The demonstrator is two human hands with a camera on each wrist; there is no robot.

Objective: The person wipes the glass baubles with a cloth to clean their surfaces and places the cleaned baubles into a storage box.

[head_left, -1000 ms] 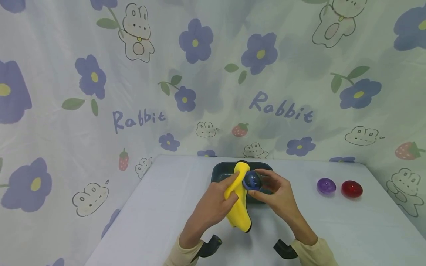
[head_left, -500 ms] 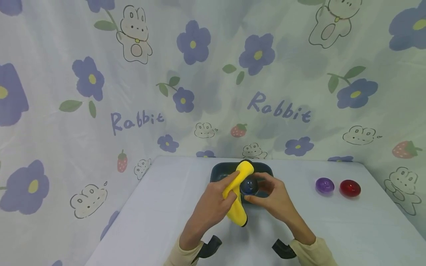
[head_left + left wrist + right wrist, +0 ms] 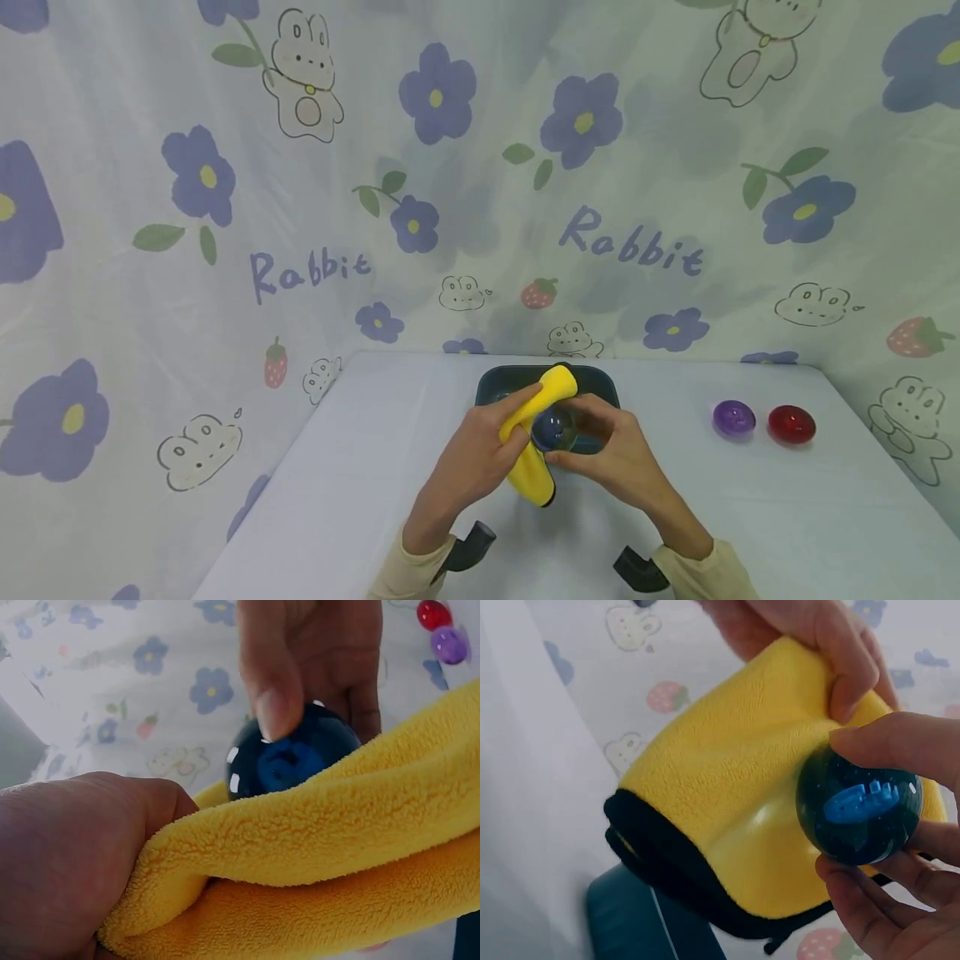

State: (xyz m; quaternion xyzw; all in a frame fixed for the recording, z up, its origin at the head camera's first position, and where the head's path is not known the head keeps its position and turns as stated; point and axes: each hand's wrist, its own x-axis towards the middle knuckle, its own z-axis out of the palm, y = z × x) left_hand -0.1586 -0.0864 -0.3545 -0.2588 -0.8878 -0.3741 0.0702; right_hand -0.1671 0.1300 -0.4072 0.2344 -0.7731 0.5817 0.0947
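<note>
In the head view my left hand pinches a folded yellow towel with black edging; its upper end leans right and its lower end hangs below the fingers. My right hand holds a dark blue glossy ball between thumb and fingers, right up against the towel. The right wrist view shows the see-through ball with a small bright blue boat-like figure inside. From the left wrist, the towel covers the lower part of the ball, and the right thumb rests on its top.
Behind the hands stands a dark green tray on the white table. To the right lie a purple ball and a red ball, side by side. A patterned curtain rises behind the table.
The ball has moved left and slightly down in the right hand. The towel's top end has tipped to the right, and its bottom end has come up a little.
</note>
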